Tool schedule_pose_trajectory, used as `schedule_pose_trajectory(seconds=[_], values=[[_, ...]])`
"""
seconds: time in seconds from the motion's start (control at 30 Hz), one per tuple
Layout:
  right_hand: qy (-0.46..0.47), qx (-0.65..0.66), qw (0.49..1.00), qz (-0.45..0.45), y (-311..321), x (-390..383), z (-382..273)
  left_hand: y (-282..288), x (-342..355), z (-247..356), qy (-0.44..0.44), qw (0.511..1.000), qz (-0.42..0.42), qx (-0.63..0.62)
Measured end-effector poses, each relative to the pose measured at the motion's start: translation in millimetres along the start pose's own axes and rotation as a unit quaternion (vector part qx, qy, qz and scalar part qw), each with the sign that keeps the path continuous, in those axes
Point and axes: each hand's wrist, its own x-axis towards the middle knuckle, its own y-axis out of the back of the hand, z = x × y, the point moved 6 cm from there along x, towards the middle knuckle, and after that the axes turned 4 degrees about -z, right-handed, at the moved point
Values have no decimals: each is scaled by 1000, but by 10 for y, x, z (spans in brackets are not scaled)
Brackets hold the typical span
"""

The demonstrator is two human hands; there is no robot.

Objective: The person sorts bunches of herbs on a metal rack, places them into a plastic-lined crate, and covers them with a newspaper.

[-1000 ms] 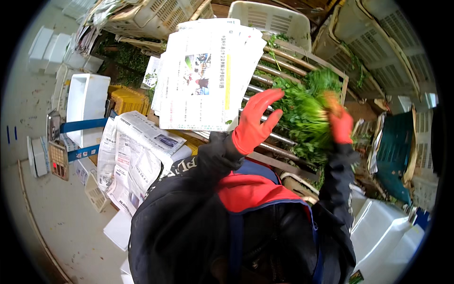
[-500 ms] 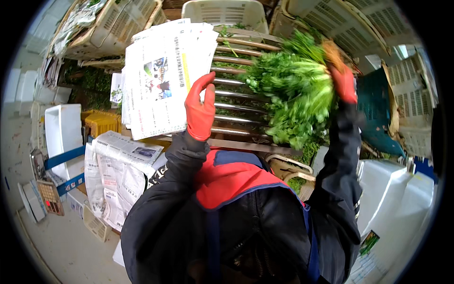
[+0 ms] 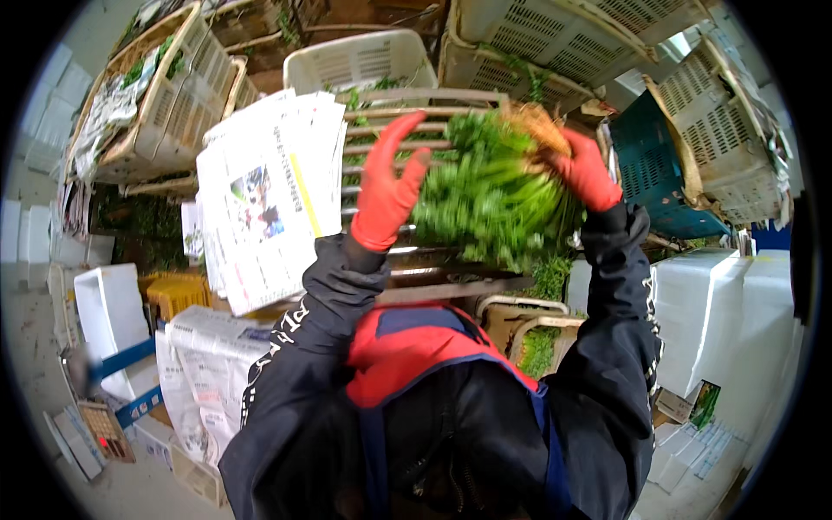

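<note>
A bunch of leafy green herbs [image 3: 494, 195], which looks like coriander with brownish-orange roots, hangs over the slatted rack [image 3: 416, 282]. At its root end, my right hand [image 3: 585, 169] in a red glove is closed around the stems. My left hand [image 3: 390, 186], also red-gloved, is raised with thumb and fingers apart and holds nothing. It is just left of the leaves; whether it touches them I cannot tell. To the left of that hand lies a stack of newspaper sheets [image 3: 269, 182] on the rack.
A white plastic crate [image 3: 364, 61] stands beyond the rack. More crates [image 3: 555, 48] rise at the far right, beside a teal crate [image 3: 654, 169]. White foam boxes [image 3: 706, 303] stand on the right. Draped newspaper [image 3: 208, 364] and a yellow crate [image 3: 178, 295] are on the left.
My right hand has brought the herb bunch left and nearer my body. My left hand has shifted slightly right relative to the paper stack, towards the leaves. The whole view has shifted too.
</note>
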Motion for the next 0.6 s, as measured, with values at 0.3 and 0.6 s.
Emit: schedule_pose_trajectory(seconds=[0.3, 0.6], values=[[-143, 18, 940, -308, -830, 49, -48, -1329, -761, -1652, 410, 715, -412, -389], [-250, -121, 959, -66, -1867, 779, 1828, -918, -949, -1810, 341, 855, -332, 206]])
